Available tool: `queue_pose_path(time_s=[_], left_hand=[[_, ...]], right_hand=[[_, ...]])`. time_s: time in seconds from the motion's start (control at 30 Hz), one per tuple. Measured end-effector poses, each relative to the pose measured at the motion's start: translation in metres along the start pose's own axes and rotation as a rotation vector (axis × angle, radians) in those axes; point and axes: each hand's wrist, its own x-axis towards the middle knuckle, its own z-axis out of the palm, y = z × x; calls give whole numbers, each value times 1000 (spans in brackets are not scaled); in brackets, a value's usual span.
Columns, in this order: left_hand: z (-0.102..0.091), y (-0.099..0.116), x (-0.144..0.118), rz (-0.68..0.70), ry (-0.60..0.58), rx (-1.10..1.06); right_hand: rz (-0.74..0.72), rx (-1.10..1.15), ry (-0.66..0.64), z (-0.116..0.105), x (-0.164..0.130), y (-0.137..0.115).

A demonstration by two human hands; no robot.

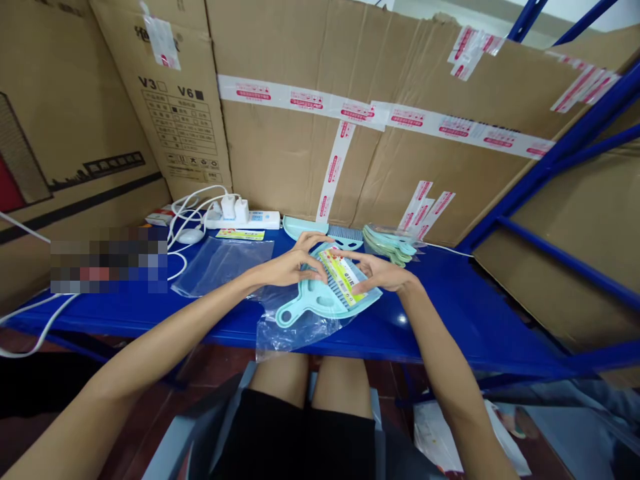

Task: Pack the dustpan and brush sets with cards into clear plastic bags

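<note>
Even, fairly bright indoor light falls from above, leaving soft shadows. A small glare spot sits on the blue table [400, 319] at five o'clock from centre. Wide-angle distortion bends the edges; a pixelated block [109, 260] masks the nine o'clock area.

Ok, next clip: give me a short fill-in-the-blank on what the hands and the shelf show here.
1. Both hands, left hand and right hand, hold a mint-green mini ____ set with a printed card.
2. The set lies partly in a clear ____ bag.
3. The shelf surface is coloured ____.
4. Chargers are plugged into the white ____ by the cardboard.

Missing words: dustpan; plastic; blue; power strip
</note>
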Motion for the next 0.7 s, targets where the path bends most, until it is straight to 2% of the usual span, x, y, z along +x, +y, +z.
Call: queue_pose_path(time_s=[0.07, 0.13, 0.17, 0.23, 0.33, 0.37, 0.4, 0.43, 0.47, 0.53, 0.6, 0.7], left_hand=[[-2, 3, -1, 13, -15, 19], [-13, 5, -5, 24, -12, 70], [-21, 5, -9, 11, 30, 105], [-42, 1, -17, -79, 243, 175], [-70, -13, -28, -348, 751, 172], [-74, -20, -30, -441, 856, 101], [-75, -26, -31, -527, 893, -24], [-74, -31, -31, -597, 867, -188], [-70, -35, -30, -644, 794, -370], [-59, -37, -28, -657, 629, -673], [-49, -34, -26, -612, 543, -809], [-41, -26, -24, -577, 493, -879]], right_hand=[[0, 41, 13, 10, 9, 8], [-42, 96, 92, 19, 18, 17], [-83, 131, 147, 22, 23, 21], [-182, 201, 256, 27, 30, 26], [-318, 256, 384, 28, 35, 26], [-353, 261, 424, 26, 35, 24], [-386, 261, 467, 24, 34, 23], [-415, 255, 508, 22, 32, 21], [-439, 243, 547, 20, 30, 20], [-475, 207, 600, 16, 26, 19], [-479, 168, 606, 13, 21, 18], [-435, 143, 544, 13, 18, 19]])
